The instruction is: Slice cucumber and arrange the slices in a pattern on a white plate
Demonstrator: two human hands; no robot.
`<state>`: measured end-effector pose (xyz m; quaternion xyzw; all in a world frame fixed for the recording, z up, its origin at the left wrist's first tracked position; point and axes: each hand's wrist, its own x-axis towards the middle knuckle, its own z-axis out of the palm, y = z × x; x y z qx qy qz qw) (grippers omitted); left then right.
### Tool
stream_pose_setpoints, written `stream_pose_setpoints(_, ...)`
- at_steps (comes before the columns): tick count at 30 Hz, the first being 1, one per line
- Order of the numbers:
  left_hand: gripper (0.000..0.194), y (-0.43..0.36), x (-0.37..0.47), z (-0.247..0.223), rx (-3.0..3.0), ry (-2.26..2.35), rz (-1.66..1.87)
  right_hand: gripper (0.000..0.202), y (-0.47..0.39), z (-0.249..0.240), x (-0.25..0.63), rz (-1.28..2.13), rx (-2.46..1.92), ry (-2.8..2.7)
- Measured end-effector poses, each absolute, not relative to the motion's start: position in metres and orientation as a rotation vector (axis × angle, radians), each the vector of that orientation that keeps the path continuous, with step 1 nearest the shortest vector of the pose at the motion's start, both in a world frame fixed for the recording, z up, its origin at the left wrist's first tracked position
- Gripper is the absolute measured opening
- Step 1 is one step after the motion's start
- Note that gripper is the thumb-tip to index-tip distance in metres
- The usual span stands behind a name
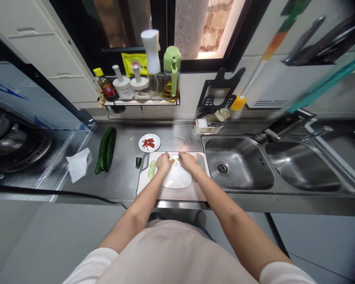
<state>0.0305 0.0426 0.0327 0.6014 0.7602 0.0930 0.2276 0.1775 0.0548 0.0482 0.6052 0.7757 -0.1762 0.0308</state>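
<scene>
Both hands are over the far part of a white plate resting on a cutting board. My left hand is closed, its fingers curled and its thumb near pale cucumber slices on the plate. Opposite it, my right hand is closed in a pinch beside the same slices. What either set of fingertips holds is too small to make out. Left of the plate, a row of overlapping cucumber slices lies on the board. A dark green cucumber end sits by the board's handle.
A small dish with chopped red pieces stands behind the board. Two whole cucumbers and a crumpled tissue lie leftward. The double sink adjoins the board's right. A rack of bottles and jars hangs behind.
</scene>
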Motion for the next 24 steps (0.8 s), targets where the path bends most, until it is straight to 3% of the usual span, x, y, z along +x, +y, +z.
stream_pose_setpoints(24, 0.022, 0.0419, 0.0326, 0.0334, 1.657, 2.110, 0.246, 0.026, 0.0536, 0.0498, 0.1771, -0.531, 1.864, 2.379)
